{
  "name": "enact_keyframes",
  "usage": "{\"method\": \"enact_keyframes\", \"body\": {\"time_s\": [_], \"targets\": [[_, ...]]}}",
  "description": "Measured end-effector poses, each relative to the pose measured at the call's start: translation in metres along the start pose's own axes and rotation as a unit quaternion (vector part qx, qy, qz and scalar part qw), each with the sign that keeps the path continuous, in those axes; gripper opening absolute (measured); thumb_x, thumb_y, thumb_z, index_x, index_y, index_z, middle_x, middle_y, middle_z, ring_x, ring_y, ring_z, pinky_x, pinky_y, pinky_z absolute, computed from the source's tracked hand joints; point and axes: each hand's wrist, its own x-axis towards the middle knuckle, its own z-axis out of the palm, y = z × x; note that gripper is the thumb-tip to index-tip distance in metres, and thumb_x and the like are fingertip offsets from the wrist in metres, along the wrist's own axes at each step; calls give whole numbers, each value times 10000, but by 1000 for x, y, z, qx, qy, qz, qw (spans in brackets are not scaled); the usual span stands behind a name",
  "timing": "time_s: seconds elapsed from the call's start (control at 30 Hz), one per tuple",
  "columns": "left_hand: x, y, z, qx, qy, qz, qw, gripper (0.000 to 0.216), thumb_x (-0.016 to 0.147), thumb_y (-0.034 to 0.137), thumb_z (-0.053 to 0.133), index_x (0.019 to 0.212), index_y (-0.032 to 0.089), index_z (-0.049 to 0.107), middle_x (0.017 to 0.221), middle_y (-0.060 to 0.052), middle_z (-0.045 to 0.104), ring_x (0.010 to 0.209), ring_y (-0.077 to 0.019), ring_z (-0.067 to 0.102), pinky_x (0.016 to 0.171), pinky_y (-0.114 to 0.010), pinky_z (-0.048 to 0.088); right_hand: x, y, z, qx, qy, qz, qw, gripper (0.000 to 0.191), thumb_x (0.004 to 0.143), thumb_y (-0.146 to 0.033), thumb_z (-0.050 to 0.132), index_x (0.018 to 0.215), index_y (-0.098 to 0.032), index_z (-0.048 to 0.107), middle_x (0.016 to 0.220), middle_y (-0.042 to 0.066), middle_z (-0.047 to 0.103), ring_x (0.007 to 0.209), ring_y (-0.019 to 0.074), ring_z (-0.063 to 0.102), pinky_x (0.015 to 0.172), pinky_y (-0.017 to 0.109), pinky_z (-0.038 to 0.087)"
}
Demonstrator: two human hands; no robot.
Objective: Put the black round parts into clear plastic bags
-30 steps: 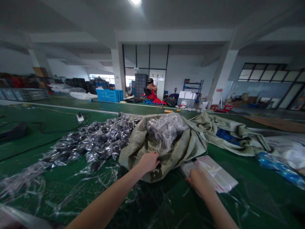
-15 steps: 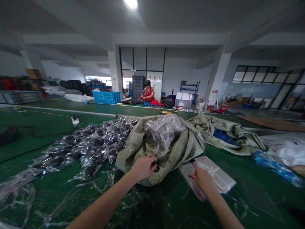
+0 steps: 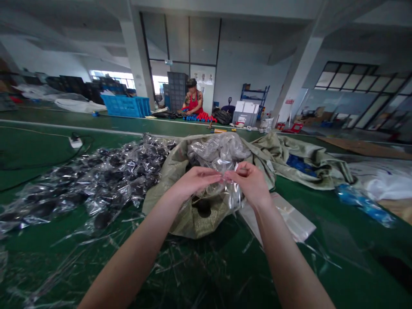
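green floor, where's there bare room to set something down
Bare green floor shows between the clear bags and right-hand sack, and between the white line and blue crate. Crowded: left, under wrapped dark items, and in front, with plastic scraps.

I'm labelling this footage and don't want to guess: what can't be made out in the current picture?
All in the head view:
Deeper contents of the green sack: hidden by crumpled clear plastic and folds.
Edges of the clear film at the right hand: lost in glare.
Whether the left hand grips it too: blurred.
Middle of the clear bag stack: behind the right forearm.
Print on the far posters: too small.
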Motion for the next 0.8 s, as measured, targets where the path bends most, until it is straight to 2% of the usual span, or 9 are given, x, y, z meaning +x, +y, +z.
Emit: {"method": "enact_keyframes", "body": {"time_s": [0.1,0.27,0.37,0.47,0.53,0.6,0.67,0.73,0.8], "targets": [[3,-2,-11,14,50,-3,999,340,750,446,680,789,111,730,519,11,564,425,-52,373,445,-193,282,8,6,5,16,-30,37,999,388,632,-393,813,877,-185,594,690,-23,707,653,157,703,659,298,588],[7,-4,-30,71,179,-6,981,312,736,437,693,675,132,704,539,-9,614,516,-104,520,516,-218,393,9,6,3,28,-107,116,987,431,617,-312,836,986,-171,665,745,16,737,681,157,706,651,266,588],[5,-3,-35,154,229,30,961,349,791,468,638,713,136,711,695,-53,696,632,-141,597,594,-242,458,11,8,5,42,-45,125,990,364,623,-317,832,906,-160,664,646,3,711,539,138,663,532,246,564],[-3,1,-36,233,273,144,922,387,787,485,654,997,163,698,1049,-92,704,791,-162,636,623,-249,493,13,11,10,55,30,141,988,298,651,-295,817,849,-167,635,575,-18,674,466,128,624,467,242,546],[-10,6,-35,289,222,212,907,525,739,472,715,1183,206,629,1247,-108,627,809,-153,637,598,-239,495,14,11,12,49,60,162,984,290,669,-270,808,863,-171,616,550,-26,659,446,135,615,444,249,541],[-15,10,-34,347,131,241,897,579,719,448,745,1235,225,606,1280,-109,611,797,-149,642,603,-240,501,13,11,14,35,71,180,981,304,688,-259,799,898,-173,597,550,-23,659,444,146,618,431,254,532],[-18,12,-32,389,77,241,886,399,772,403,706,1120,209,677,1148,-87,684,815,-159,655,672,-252,509,12,12,15,14,52,193,980,319,712,-287,787,932,-171,587,562,-10,668,464,158,631,445,266,533],[-16,12,-33,409,69,210,885,214,847,352,619,940,193,729,947,-56,735,797,-162,663,721,-258,499,11,12,15,-29,10,186,982,325,757,-379,744,953,-165,597,597,18,684,519,175,656,489,285,544],[-14,10,-36,405,75,155,898,224,871,333,574,830,182,734,814,-37,736,730,-156,658,700,-252,484,11,12,12,-97,-19,121,988,345,805,-469,669,961,-164,629,731,60,723,682,193,698,614,311,566]]}}
